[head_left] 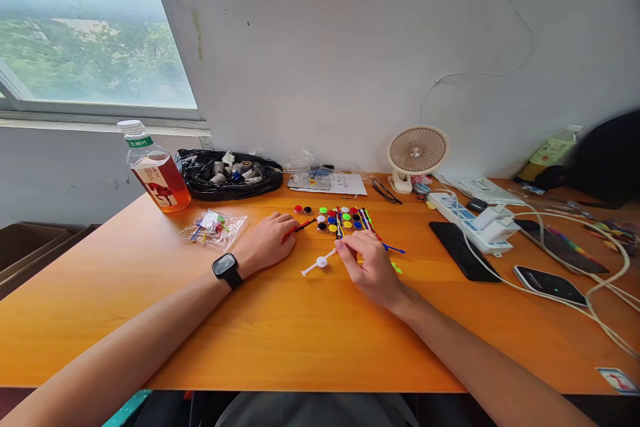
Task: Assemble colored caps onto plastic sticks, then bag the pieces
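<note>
My right hand [369,265] pinches the upper end of a thin white plastic stick [311,269] with a round white hub [322,262] around its middle. The stick slants just above or on the table; I cannot tell which. My left hand [270,240], with a black watch on its wrist, lies on the table, fingers loosely extended over a red and black stick [303,226]. Beyond my hands, several coloured round pieces [347,221] stand in rows beside bundled coloured sticks [367,219]. Partly behind my right hand lie a blue arrow-ended stick [396,250] and a green one [397,267].
A clear bag of coloured parts [213,227] lies left, near a drink bottle [159,170] and a black bag of grey fittings [230,175]. At the back stands a small fan [418,150]. Right are a black phone [463,250], a power strip [457,210] and loose cables [623,263].
</note>
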Action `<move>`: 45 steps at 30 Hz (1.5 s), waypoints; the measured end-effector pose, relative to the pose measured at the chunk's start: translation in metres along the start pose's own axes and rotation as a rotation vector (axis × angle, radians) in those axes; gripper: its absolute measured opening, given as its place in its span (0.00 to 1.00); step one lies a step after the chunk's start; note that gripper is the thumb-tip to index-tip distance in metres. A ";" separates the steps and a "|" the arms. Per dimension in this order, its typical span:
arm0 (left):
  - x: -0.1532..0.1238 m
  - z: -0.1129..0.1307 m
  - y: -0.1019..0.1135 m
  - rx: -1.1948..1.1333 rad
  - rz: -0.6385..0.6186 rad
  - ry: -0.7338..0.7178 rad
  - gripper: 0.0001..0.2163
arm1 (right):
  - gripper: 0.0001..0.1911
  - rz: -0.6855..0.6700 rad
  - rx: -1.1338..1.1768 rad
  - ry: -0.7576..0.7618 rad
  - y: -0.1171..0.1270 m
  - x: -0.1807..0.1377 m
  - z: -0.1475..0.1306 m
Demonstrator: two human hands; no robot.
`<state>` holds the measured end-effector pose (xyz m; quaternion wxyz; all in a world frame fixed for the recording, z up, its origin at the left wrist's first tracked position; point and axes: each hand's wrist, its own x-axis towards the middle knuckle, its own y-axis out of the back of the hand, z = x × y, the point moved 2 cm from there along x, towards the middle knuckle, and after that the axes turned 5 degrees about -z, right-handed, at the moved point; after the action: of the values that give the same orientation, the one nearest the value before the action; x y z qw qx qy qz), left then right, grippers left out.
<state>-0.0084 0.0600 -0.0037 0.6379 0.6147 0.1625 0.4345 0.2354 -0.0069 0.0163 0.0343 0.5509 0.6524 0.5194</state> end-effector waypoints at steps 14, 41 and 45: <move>-0.002 -0.001 0.000 0.026 0.030 -0.018 0.14 | 0.21 -0.002 -0.009 0.003 0.000 0.001 -0.001; 0.004 -0.014 -0.009 -0.292 0.191 0.110 0.15 | 0.19 -0.047 -0.019 0.001 0.000 0.000 -0.002; 0.006 -0.011 -0.009 -0.287 0.164 0.074 0.21 | 0.10 -0.204 0.014 0.076 -0.003 0.000 -0.007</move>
<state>-0.0097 0.0727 -0.0124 0.6751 0.5120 0.0715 0.5263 0.2287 -0.0115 0.0170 0.0583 0.4615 0.7096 0.5292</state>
